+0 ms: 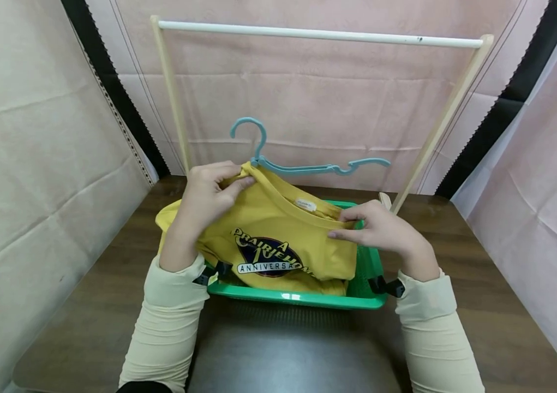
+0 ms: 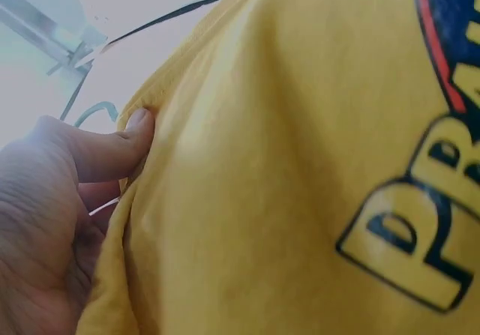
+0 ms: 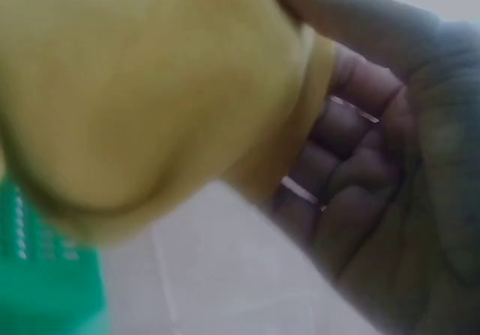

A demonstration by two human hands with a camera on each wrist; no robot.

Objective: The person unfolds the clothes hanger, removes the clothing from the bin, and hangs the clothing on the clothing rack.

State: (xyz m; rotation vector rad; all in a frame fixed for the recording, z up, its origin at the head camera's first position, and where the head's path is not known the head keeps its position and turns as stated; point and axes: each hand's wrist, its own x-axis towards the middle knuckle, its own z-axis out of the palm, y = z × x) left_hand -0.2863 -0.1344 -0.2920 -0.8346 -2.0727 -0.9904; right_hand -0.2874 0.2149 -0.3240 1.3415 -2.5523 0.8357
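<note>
A yellow T-shirt (image 1: 322, 256) with a dark printed logo hangs between my two hands, its front facing me. My left hand (image 1: 204, 194) pinches it near the shoulder beside the collar; in the left wrist view the thumb (image 2: 139, 129) presses on the cloth. My right hand (image 1: 381, 226) pinches the other side of the neckline. A light blue hanger (image 1: 307, 169) stands at the collar by my left fingers. Its hook points up and one arm sticks out above the shirt. The other arm is hidden behind the cloth.
Below the shirt, a green plastic basket (image 1: 283, 296) rests on the dark wooden table (image 1: 106, 295). A rack with a white rod (image 1: 307, 34) and pale wooden posts (image 1: 440, 128) stands behind. Pale fabric walls (image 1: 52, 125) enclose the table.
</note>
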